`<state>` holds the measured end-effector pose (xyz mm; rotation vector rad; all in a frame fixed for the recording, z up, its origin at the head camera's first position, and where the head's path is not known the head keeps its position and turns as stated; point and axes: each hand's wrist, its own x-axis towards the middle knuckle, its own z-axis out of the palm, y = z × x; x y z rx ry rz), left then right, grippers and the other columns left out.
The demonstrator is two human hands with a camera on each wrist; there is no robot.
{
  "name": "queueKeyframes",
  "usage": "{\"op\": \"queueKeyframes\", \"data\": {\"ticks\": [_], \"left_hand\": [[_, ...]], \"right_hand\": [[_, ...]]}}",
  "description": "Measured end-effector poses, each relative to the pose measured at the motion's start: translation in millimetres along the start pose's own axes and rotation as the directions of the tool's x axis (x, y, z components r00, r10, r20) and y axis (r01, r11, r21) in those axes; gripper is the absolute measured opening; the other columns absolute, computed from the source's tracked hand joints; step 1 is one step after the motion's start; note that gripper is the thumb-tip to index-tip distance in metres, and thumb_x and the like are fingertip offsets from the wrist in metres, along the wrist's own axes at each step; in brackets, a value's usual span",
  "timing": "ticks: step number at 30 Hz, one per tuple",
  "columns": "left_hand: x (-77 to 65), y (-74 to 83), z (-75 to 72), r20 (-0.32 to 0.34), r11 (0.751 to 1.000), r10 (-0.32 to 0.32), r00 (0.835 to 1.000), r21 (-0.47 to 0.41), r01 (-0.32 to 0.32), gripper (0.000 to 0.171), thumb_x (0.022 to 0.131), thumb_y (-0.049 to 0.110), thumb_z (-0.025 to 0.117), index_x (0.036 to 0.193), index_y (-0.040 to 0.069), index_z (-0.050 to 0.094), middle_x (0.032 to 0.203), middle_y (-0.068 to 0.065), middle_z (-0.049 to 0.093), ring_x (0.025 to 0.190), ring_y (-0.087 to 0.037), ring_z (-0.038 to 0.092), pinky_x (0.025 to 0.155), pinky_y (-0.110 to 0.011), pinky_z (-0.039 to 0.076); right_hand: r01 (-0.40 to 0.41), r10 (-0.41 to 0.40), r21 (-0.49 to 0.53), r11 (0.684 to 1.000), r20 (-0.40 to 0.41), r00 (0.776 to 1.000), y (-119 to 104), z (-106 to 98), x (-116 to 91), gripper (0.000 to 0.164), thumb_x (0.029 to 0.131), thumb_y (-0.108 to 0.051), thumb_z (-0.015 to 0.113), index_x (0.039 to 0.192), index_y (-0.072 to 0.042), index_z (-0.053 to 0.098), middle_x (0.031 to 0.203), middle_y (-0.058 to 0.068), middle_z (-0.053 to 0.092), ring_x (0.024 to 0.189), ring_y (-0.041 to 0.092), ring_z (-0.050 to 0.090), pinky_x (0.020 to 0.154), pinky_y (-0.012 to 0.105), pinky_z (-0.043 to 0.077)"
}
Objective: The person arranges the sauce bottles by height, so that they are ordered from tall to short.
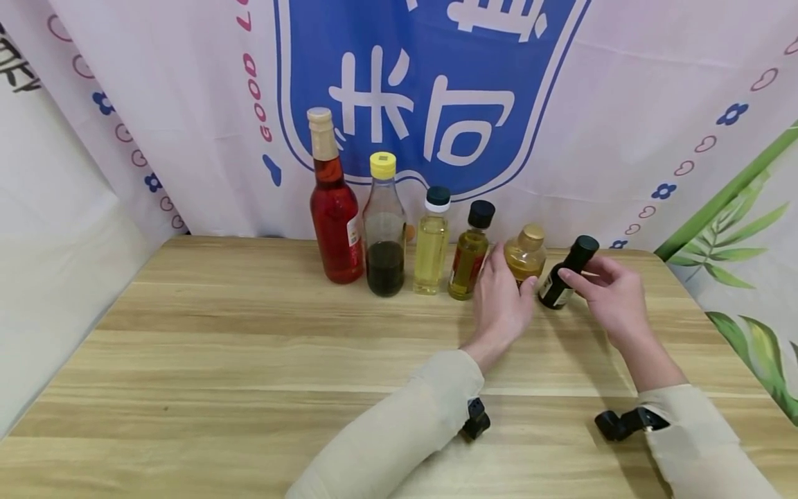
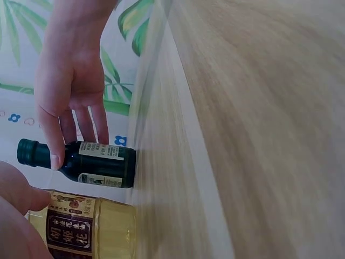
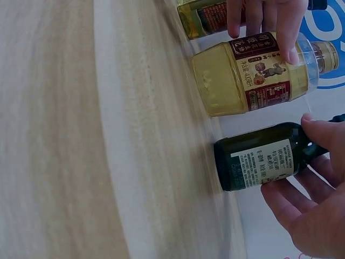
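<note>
My left hand (image 1: 501, 305) grips a clear bottle of yellow cooking oil (image 3: 229, 81) with a gold cap and a dark red label. Its thumb lies across the label side, and the fingers reach along the far side. To the right, my right hand (image 1: 617, 294) holds a small dark green glass bottle (image 3: 259, 159) with a pale label, thumb and fingers around its neck and shoulder. The green bottle leans slightly; whether its whole base touches the table cannot be told. In the head view, the left hand hides the oil bottle's lower part.
Leftward in the row stand a black-capped oil bottle (image 1: 469, 260), a pale oil bottle (image 1: 430, 253), a yellow-capped bottle of dark liquid (image 1: 384, 263) and a tall red bottle (image 1: 337, 229). They stand near the wooden table's (image 1: 249, 360) back edge, before a printed curtain (image 1: 206, 138).
</note>
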<state>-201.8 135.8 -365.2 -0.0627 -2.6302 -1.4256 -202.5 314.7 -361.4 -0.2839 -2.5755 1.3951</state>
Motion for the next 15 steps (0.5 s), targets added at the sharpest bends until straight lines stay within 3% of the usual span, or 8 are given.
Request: {"op": "queueKeyframes", "data": {"ticks": [4,8,13,14,15], "left_hand": [[-4.5,2.6,-6.2,0.025,1.0,0.021,0.999,0.001,-0.021,0.079,0.102,0.033,0.073,0.166,0.013,0.031,0.168,-0.007,0.045,0.144,-0.025,0.057,0.12,-0.04,0.048],[-14.0,2.2,-22.0,0.068,0.998,0.066,0.996,-0.023,-0.064,0.081,0.101,0.034,0.073,0.167,0.014,0.029,0.17,-0.006,0.042,0.145,-0.028,0.057,0.121,-0.042,0.048],[-29.2,-3.9,-56.9,0.153,0.996,0.09,0.984,-0.005,-0.09,0.08,0.102,0.038,0.07,0.168,0.019,0.029,0.172,-0.004,0.039,0.151,-0.032,0.05,0.125,-0.048,0.042],[-32.3,-6.5,-65.6,0.176,0.995,0.101,0.979,0.008,-0.104,0.079,0.103,0.038,0.07,0.168,0.018,0.029,0.173,-0.004,0.037,0.144,-0.033,0.057,0.126,-0.048,0.04],[-35.5,-9.5,-74.5,0.196,0.992,0.113,0.974,0.024,-0.12,0.08,0.103,0.039,0.069,0.168,0.018,0.029,0.173,-0.004,0.035,0.145,-0.033,0.056,0.127,-0.048,0.039]], "right_hand": [[0.009,-0.009,-0.007,1.0,0.022,1.0,1,-3,0,0.064,0.099,-0.043,0.074,0.146,-0.002,0.059,0.13,0.007,0.066,0.096,-0.014,0.058,0.079,0.005,0.055],[0.01,-0.01,-0.02,1.0,0.018,1.0,0,-6,-2,0.072,0.1,-0.046,0.072,0.153,-0.003,0.052,0.144,0.019,0.062,0.103,-0.012,0.057,0.081,0.003,0.051],[0.062,-0.064,-0.024,0.998,-0.109,0.992,-12,-11,-10,0.073,0.099,-0.044,0.074,0.158,-0.011,0.047,0.149,0.015,0.059,0.119,0.0,0.06,0.093,0.005,0.051],[0.087,-0.089,-0.025,0.996,-0.147,0.985,-16,-10,-12,0.071,0.099,-0.042,0.075,0.158,-0.013,0.048,0.148,0.013,0.059,0.121,0.002,0.06,0.097,0.007,0.052],[0.116,-0.119,-0.022,0.993,-0.178,0.977,-21,-9,-14,0.069,0.098,-0.038,0.076,0.157,-0.014,0.049,0.149,0.012,0.059,0.125,0.005,0.059,0.101,0.009,0.052]]}}
